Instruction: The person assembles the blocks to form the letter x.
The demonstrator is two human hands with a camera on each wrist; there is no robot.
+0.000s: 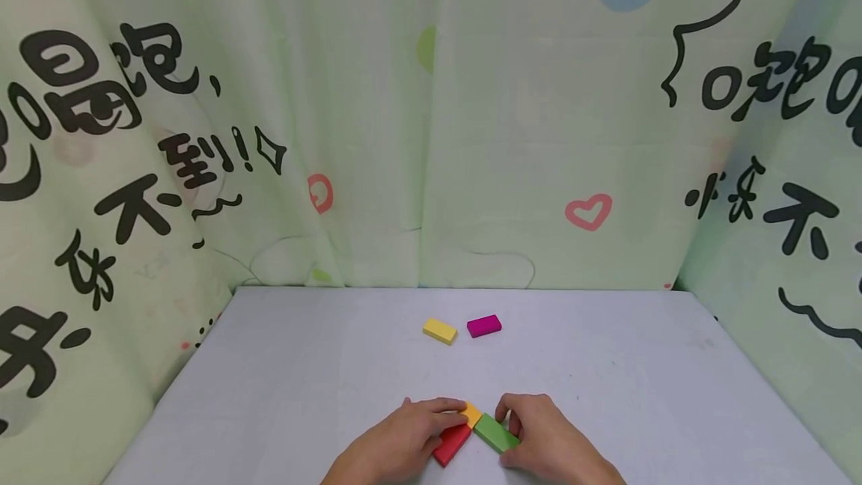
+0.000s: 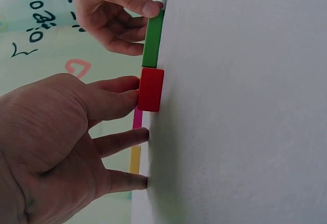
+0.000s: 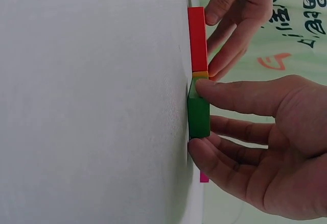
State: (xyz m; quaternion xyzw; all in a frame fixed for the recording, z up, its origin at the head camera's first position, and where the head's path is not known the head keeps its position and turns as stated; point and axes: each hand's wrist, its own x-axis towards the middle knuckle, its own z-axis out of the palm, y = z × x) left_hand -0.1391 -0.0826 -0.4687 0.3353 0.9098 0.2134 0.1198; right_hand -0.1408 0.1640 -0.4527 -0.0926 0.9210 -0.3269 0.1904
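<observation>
A red block (image 1: 452, 444), an orange block (image 1: 473, 415) and a green block (image 1: 496, 433) lie together near the table's front edge, forming an angled shape. My left hand (image 1: 407, 436) holds the red block with thumb and fingers, its foremost fingertips reaching the orange block, which they partly cover. In the left wrist view, two other fingers of that hand extend down to the tabletop beside the red block (image 2: 151, 90). My right hand (image 1: 544, 436) pinches the green block between thumb and fingers. The right wrist view shows the thumb on the green block (image 3: 199, 117), with fingertips under its lower end.
Farther back on the white table (image 1: 303, 365) lie a yellow block (image 1: 440, 331) and a magenta block (image 1: 484, 326), a small gap between them. A pale green printed curtain (image 1: 505, 133) hangs behind the table and along both sides.
</observation>
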